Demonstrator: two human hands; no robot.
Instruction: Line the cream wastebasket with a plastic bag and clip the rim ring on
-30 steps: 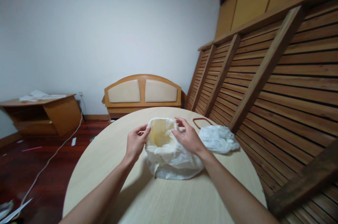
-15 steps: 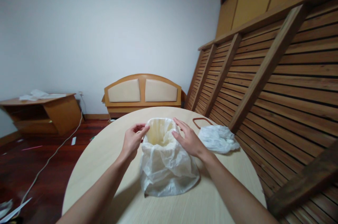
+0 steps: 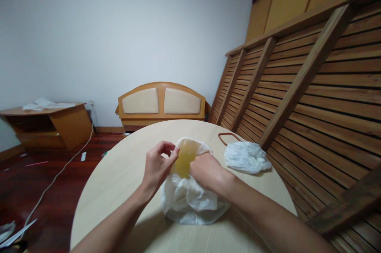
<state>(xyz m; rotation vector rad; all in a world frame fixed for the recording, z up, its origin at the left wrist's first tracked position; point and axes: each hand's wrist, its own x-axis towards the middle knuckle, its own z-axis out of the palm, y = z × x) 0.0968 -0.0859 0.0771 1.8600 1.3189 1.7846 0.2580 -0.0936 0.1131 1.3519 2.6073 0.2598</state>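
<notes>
A yellowish container [image 3: 185, 158] stands on the round table [image 3: 116, 189] with its mouth toward me. Around its outside hangs a thin white plastic bag [image 3: 195, 201], loose and crumpled, spreading onto the tabletop. At the left of the rim, my left hand [image 3: 157, 167] pinches the bag's edge between thumb and fingers. My right hand [image 3: 210, 170] is curled into a fist at the right of the mouth, gripping the bag there; its fingertips are hidden. Bare yellow inner wall shows between the two hands.
A crumpled white plastic bundle [image 3: 247, 157] lies on the table to the right, with a brown loop handle [image 3: 228, 138] beside it. A slatted wooden frame [image 3: 297, 114] leans along the right side. Behind the table is a padded headboard [image 3: 160, 102]; a low cabinet [image 3: 65, 128] stands at left.
My right hand has gone from fingers spread along the rim to a fist at the mouth. My left hand moved slightly right. More yellow inner wall shows, and the bag's edge is bunched.
</notes>
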